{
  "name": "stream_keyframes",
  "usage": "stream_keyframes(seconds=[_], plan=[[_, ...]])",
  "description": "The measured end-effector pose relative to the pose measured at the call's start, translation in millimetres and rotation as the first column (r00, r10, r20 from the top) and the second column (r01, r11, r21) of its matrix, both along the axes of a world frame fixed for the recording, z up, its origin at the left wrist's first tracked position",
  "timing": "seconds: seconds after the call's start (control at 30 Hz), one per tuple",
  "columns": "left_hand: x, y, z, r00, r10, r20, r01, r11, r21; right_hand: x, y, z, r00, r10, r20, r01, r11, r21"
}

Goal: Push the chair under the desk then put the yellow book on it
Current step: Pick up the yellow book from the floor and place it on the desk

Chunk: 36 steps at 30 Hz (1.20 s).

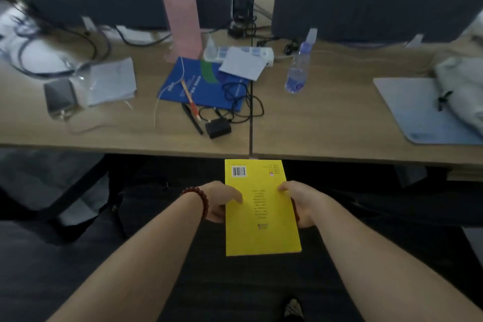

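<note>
I hold the yellow book flat with both hands, back cover up, a barcode at its far left corner. My left hand, a red bead bracelet on the wrist, grips the book's left edge. My right hand grips the right edge. The book hovers just in front of the wooden desk, its far edge near the desk's front edge. Below the desk it is dark; a black chair shows dimly under the front edge, left of the book.
On the desk lie a blue folder with pens and black cables, a black charger, a phone, papers, a water bottle, a power strip and a light blue mat. Dark partitions stand behind.
</note>
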<state>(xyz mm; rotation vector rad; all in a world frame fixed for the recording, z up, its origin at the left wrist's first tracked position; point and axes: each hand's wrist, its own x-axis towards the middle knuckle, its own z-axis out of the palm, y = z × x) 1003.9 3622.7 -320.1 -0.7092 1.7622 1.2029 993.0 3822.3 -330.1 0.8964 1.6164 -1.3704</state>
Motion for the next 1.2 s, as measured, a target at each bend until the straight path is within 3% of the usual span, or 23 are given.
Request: stream_keyframes(seconds=[0.2,0.47,0.73,0.93,1.2], plan=[[-32,-4,73,0.987,0.034,-0.158,-0.028,0.999,0.039,-36,-7,71,0.993,-0.023,-0.115,0.012,0.996,-0.093],[-98,37,121,0.932,-0.053,-0.359,0.016,0.994,-0.104,-92,27,121,0.964,-0.075,-0.257,0.054,0.994,-0.09],[-181,130,100,0.962,0.038,-0.27,-0.048,0.998,-0.032,-181,119,98,0.988,-0.019,-0.152,0.031,0.997,0.077],[-227,171,55,0.966,0.11,-0.233,-0.14,0.983,-0.118,-240,148,54,0.994,0.089,-0.06,-0.083,0.993,0.089],[-274,172,10,0.98,0.065,-0.189,-0.097,0.982,-0.162,-282,151,12,0.992,0.118,-0.04,-0.116,0.992,0.052]])
